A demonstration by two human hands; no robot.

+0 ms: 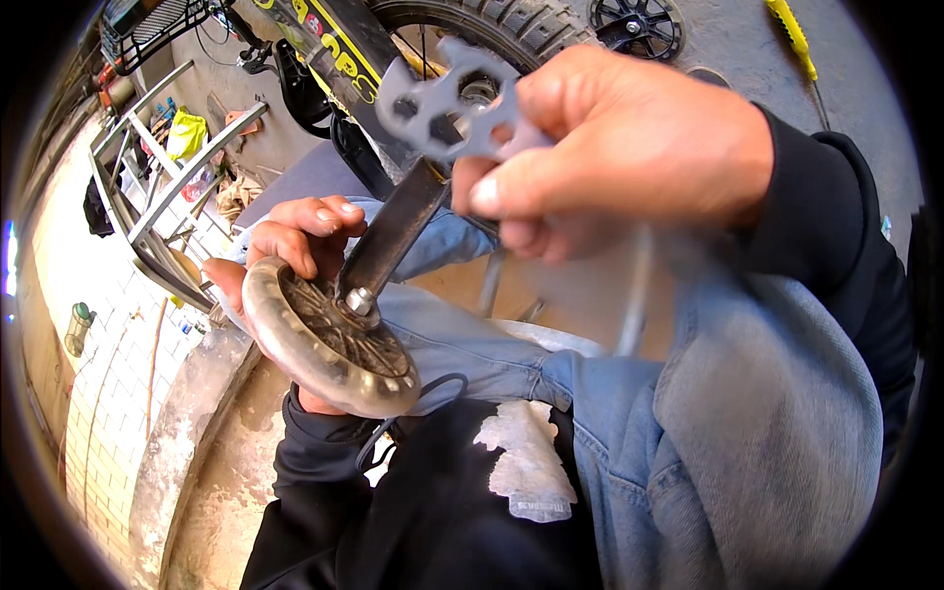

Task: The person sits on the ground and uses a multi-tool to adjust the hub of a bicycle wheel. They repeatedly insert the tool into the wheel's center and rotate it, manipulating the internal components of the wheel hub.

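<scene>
My left hand (295,236) grips a small training wheel (329,339) from behind and below. The wheel has a cloudy, see-through tread and dark spokes. A flat black metal bracket (398,226) rises from its hub, where a silver nut (361,301) shows. Above the bracket's upper end, my right hand (639,147) pinches a flat grey multi-hole wrench (447,103) between thumb and fingers. Motion blurs the wrench and the right hand. Whether the wrench touches the bracket I cannot tell.
Just beyond my hands is a bicycle with a knobbly tyre (516,18) and a black-and-yellow frame (329,44). A black spoked wheel (639,25) and a yellow-handled screwdriver (793,37) lie on the floor. A metal rack (182,177) stands at left, beside a concrete ledge (192,433).
</scene>
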